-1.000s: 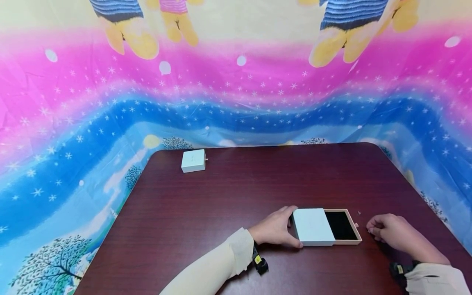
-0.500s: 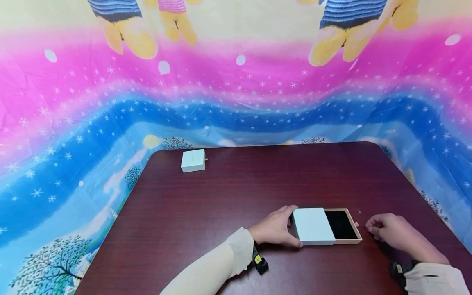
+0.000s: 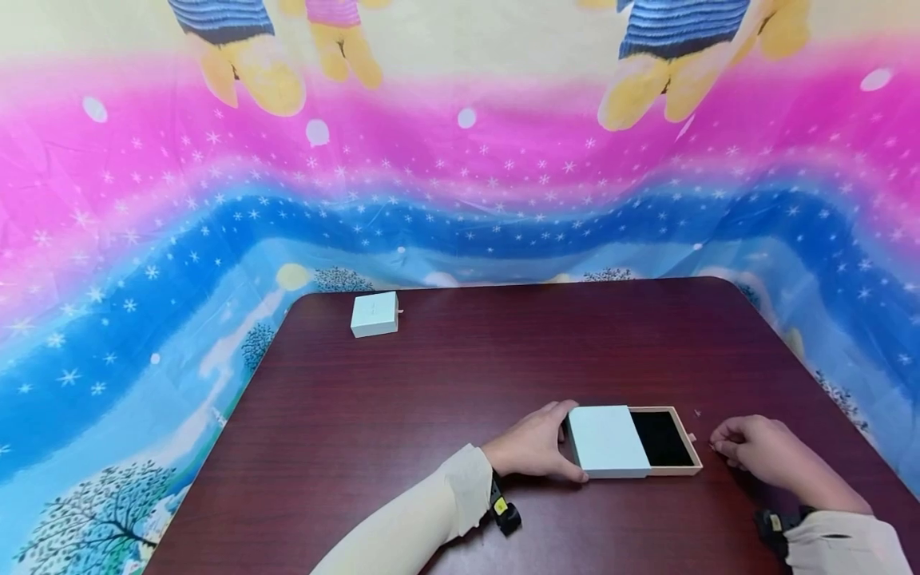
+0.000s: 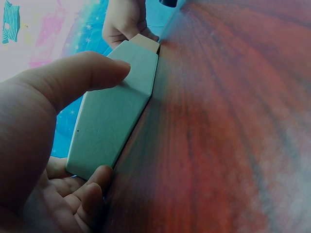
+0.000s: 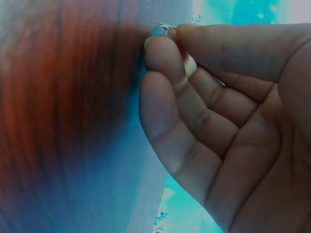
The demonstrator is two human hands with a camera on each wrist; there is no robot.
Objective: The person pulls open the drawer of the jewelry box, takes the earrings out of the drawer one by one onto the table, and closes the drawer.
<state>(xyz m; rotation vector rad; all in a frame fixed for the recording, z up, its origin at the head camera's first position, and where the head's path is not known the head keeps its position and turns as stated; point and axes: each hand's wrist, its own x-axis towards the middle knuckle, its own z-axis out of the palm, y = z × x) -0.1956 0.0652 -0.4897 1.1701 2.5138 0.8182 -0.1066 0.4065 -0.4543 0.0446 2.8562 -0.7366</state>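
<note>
On the table [image 3: 460, 367], far left, one box [image 3: 374, 314]. Near right, another box [image 3: 609, 442], drawer [image 3: 663, 439] out rightward. Left grip [image 3: 532, 442] around that box's left end; right grip [image 3: 765, 453] past the drawer. Farther, between drawer and right grip, a tiny thing [image 3: 696, 413]. Behind all, cloth [image 3: 460, 184].

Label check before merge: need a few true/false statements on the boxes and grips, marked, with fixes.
1. The left grip holds the near white box, its tray partly out. True.
2. The tray is lined in white. False; its lining is black.
3. A small silvery piece shows at the right grip. True.
4. The right grip touches the tray. False; the head view shows a gap.
5. The far white box stands at the far left of the table. True.
</note>
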